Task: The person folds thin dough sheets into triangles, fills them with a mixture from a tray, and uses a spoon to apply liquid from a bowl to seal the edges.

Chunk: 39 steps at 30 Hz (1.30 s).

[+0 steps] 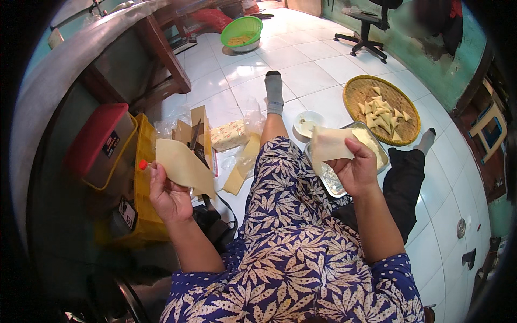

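Observation:
My left hand (171, 198) is closed on pale pastry sheets (184, 164), thumb at their edge; I cannot tell how many there are. Off to the right, a single thin pastry sheet (329, 143) hangs from my right hand (356, 168), pinched between thumb and fingers. Below that sheet lies a metal tray (332, 183), partly covered by it, with a pale crumbly filling (369, 141) in it. A white bowl (302, 117) with a little whitish stuff stands beyond it. Farther right, a round woven tray (358, 89) bears several folded pastry triangles (383, 116).
Between my legs and the yellow crate (144, 185) are an opened carton (200, 121), a wrapped package (228, 134) and a strip of pastry sheets (237, 175) on plastic. A green basin (240, 28) stands far ahead on the tiles. An office chair (367, 27) is beyond the woven tray.

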### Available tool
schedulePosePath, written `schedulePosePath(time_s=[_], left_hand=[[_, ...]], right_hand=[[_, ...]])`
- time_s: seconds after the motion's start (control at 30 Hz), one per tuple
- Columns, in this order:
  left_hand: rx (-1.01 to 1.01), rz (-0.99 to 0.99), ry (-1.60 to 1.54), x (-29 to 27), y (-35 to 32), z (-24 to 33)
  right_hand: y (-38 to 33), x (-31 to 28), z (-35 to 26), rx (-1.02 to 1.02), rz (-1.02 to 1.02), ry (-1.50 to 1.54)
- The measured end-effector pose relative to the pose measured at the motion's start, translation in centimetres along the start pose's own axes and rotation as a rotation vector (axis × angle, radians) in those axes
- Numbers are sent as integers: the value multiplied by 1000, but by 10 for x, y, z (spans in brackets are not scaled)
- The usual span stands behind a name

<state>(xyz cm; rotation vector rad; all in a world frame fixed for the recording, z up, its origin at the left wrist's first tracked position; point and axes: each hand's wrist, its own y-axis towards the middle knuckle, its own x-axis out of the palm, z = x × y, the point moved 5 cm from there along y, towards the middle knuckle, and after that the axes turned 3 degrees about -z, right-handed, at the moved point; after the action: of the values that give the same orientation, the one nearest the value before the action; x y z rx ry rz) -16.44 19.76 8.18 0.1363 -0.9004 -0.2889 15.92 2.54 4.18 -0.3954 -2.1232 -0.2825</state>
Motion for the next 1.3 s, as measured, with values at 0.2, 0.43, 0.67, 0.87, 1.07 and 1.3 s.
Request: schedulePosePath(time_s=[0.2,0.43,0.67,0.87,1.07,1.3], left_hand=[[-197,-215,-193,24,-20,9],[-513,-439,93,58,-55,-75],[-501,-472,-4,96,-65,-104],[-310,-212,45,46,-37,-93],[-338,-36,234,-16,-43,-105],[-113,-75,767,-49,-52,-127]], right_hand=[[8,-32,34,99,104,-222],[-15,-94,74,399,-20,-955],[-41,-27,75,448,-380,-956],[-51,-79,65,626,-188,-683],[-43,-106,54,473,-15,-371],[-38,-115,64,482,139,-288]])
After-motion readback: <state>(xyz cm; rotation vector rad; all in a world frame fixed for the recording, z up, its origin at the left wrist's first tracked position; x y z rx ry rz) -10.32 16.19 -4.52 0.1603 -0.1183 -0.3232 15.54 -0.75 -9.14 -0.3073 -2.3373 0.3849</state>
